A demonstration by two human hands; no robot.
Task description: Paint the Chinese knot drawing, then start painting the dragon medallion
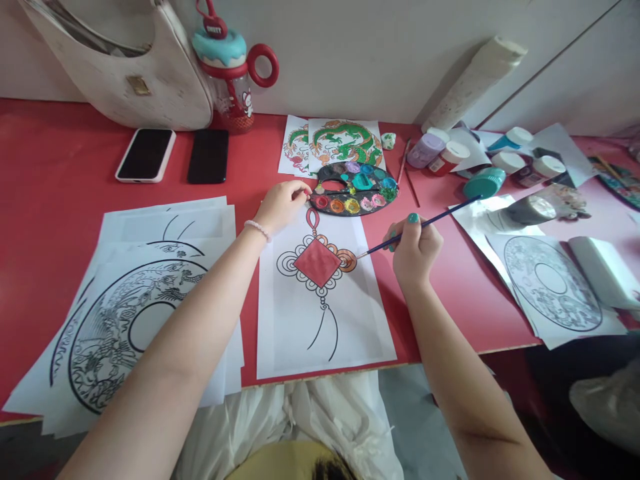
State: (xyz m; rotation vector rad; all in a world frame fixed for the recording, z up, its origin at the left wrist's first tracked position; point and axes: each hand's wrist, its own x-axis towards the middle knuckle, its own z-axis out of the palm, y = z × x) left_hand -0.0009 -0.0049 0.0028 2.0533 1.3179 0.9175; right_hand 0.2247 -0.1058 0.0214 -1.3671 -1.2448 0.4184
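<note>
My right hand (416,250) holds a thin blue paintbrush (385,244), its fingers closed round the handle. The bristle tip touches the orange-brown loop at the right of a knot drawing on a white sheet (295,333). The drawing's central diamond (317,263) is painted red; the left loops and lower tassel lines show black outline only. My left hand (287,203) rests at the sheet's top left with fingers bunched, beside the rim of a paint palette (345,207). Its fingertips are partly hidden, so I cannot tell whether they grip the rim.
Printed sheets (115,267) lie on the left, with two phones (146,155) behind them. A handbag (135,87) and a red-handled cup (233,93) stand at the wall. Dragon pictures (345,140) lie behind the palette. Paint jars (450,157) and more sheets (555,283) occupy the right.
</note>
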